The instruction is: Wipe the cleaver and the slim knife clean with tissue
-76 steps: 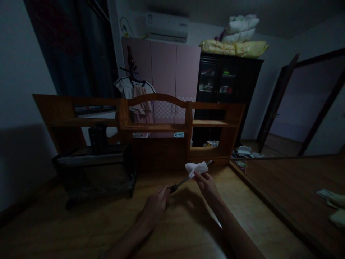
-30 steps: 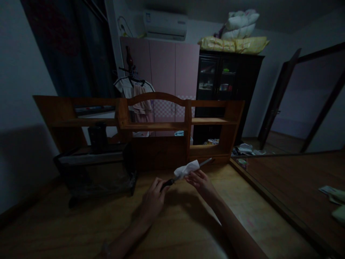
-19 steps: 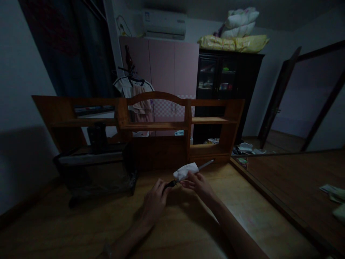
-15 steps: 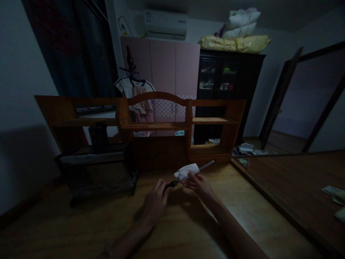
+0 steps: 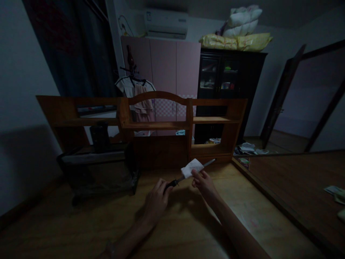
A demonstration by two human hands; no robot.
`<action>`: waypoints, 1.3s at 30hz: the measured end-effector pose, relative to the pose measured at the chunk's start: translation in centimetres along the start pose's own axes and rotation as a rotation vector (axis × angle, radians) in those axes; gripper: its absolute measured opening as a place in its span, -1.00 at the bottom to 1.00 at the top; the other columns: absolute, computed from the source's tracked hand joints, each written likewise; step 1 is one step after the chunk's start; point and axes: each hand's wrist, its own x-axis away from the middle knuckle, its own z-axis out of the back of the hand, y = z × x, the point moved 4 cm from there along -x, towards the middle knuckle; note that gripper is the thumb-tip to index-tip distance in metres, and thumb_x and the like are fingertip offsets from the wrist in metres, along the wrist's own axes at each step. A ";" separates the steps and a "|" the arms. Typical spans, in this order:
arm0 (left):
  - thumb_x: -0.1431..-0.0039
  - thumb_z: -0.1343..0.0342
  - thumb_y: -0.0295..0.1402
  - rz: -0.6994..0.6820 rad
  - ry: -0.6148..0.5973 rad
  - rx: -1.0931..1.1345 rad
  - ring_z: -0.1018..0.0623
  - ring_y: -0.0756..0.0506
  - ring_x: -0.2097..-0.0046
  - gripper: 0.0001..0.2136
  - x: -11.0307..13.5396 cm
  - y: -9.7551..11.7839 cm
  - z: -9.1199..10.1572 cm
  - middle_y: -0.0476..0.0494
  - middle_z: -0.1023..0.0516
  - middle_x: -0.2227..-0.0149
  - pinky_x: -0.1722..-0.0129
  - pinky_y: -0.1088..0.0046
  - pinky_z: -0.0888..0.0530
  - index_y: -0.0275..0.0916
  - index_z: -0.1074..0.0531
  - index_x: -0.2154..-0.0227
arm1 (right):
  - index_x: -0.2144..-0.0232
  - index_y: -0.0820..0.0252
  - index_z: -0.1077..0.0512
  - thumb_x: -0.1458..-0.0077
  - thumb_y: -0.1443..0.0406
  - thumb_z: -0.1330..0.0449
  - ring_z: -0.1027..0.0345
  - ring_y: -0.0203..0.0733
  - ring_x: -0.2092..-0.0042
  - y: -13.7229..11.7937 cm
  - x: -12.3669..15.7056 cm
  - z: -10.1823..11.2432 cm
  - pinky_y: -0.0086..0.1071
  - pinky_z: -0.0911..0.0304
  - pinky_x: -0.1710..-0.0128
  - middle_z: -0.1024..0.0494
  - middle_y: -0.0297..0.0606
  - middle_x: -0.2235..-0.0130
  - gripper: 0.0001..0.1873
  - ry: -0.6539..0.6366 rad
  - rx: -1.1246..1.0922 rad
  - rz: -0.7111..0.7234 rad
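Observation:
My left hand is closed round the black handle of a long, thin tool with a grey metal shaft. The tool slants up to the right, and its far end sticks out past the white tissue. In my right hand, the fingers pinch a folded white tissue that lies round the middle of the shaft. A short stretch of bare shaft shows between handle and tissue. In this dim light I cannot make out whether the shaft is a blade or a rod. Both hands are above the wooden tabletop.
A wooden shelf unit stands along the back of the table. On the left is a dark, box-like case with a black object on top. A raised wooden edge runs down the right side.
My right hand has slid the tissue along the shaft, up and right, away from the handle. More bare shaft shows beside the handle. My left hand has stayed nearly still.

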 end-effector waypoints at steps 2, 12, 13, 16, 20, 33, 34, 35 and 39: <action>-0.33 0.16 -0.20 0.002 -0.005 -0.011 -0.50 -0.08 0.20 -0.73 0.1 0.0 -0.1 -0.10 -0.44 0.16 0.28 0.44 -0.34 -0.15 -0.42 0.18 | 0.33 0.20 -0.46 0.14 0.11 -0.41 -0.27 -0.42 0.65 0.1 0.1 -0.1 -0.48 -0.16 0.67 -0.56 -0.34 0.42 -0.63 0.003 -0.005 -0.002; -0.33 0.16 -0.19 0.004 -0.022 0.008 -0.49 -0.08 0.19 -0.72 0.0 -0.4 -0.5 -0.10 -0.43 0.16 0.25 0.43 -0.35 -0.15 -0.42 0.19 | 0.41 0.27 -0.49 0.19 0.13 -0.46 -0.54 -0.17 0.26 0.4 0.1 -0.6 -0.37 -0.43 0.15 -0.62 -0.16 0.33 -0.62 -0.017 -0.080 -0.066; -0.33 0.16 -0.19 0.010 -0.027 0.011 -0.49 -0.08 0.19 -0.72 0.0 -0.4 -0.5 -0.10 -0.43 0.15 0.25 0.43 -0.35 -0.15 -0.42 0.18 | 0.39 0.28 -0.50 0.20 0.15 -0.47 -0.54 -0.16 0.25 0.5 0.1 -0.6 -0.37 -0.43 0.13 -0.62 -0.16 0.31 -0.62 -0.025 -0.082 -0.066; -0.33 0.17 -0.17 0.026 -0.036 0.012 -0.49 -0.08 0.20 -0.71 0.0 -0.5 -0.6 -0.10 -0.42 0.15 0.25 0.42 -0.35 -0.15 -0.42 0.17 | 0.39 0.29 -0.53 0.21 0.17 -0.47 -0.54 -0.15 0.24 0.4 0.0 -0.6 -0.36 -0.42 0.11 -0.63 -0.16 0.30 -0.64 -0.043 -0.081 -0.063; -0.33 0.18 -0.15 0.040 -0.044 0.017 -0.49 -0.10 0.16 -0.69 0.0 -0.6 -0.7 -0.12 -0.44 0.13 0.21 0.39 -0.35 -0.16 -0.41 0.16 | 0.39 0.30 -0.54 0.18 0.15 -0.46 -0.53 -0.11 0.22 0.1 0.1 -0.7 -0.31 -0.40 0.09 -0.62 -0.14 0.32 -0.64 -0.060 -0.061 -0.047; -0.25 0.08 -0.11 0.070 -0.254 0.308 -0.53 -0.12 0.21 -0.70 0.8 1.3 -0.8 -0.11 -0.56 0.22 0.22 0.45 -0.35 -0.18 -0.42 0.18 | 0.42 0.27 -0.51 0.08 0.11 -0.38 -0.35 -0.34 0.54 -0.2 0.1 -0.2 -0.46 -0.20 0.50 -0.50 -0.35 0.55 -0.68 -0.060 0.108 0.037; -0.23 0.04 -0.12 0.082 -0.259 0.341 -0.53 -0.12 0.21 -0.71 0.9 1.3 -1.0 -0.11 -0.56 0.22 0.23 0.45 -0.36 -0.19 -0.42 0.17 | 0.41 0.27 -0.51 0.08 0.10 -0.37 -0.35 -0.34 0.53 -0.2 0.1 -0.3 -0.46 -0.20 0.50 -0.50 -0.35 0.54 -0.67 -0.069 0.115 0.029; -0.20 0.00 -0.12 0.099 -0.269 0.391 -0.52 -0.11 0.21 -0.70 0.9 1.3 -1.2 -0.12 -0.56 0.20 0.24 0.47 -0.37 -0.20 -0.42 0.16 | 0.40 0.26 -0.51 0.08 0.09 -0.37 -0.35 -0.33 0.53 0.0 0.1 -0.3 -0.45 -0.20 0.49 -0.51 -0.34 0.53 -0.67 -0.078 0.120 0.020; -0.12 -0.07 -0.08 0.245 -0.445 0.702 -0.43 0.03 0.50 -0.62 1.2 0.7 -2.8 -0.06 -0.52 0.35 0.54 0.56 -0.30 -0.26 -0.41 0.12 | 0.36 0.26 -0.50 0.07 0.08 -0.36 -0.40 -0.29 0.48 0.4 0.2 -0.6 -0.41 -0.26 0.42 -0.54 -0.29 0.49 -0.64 -0.102 0.138 -0.023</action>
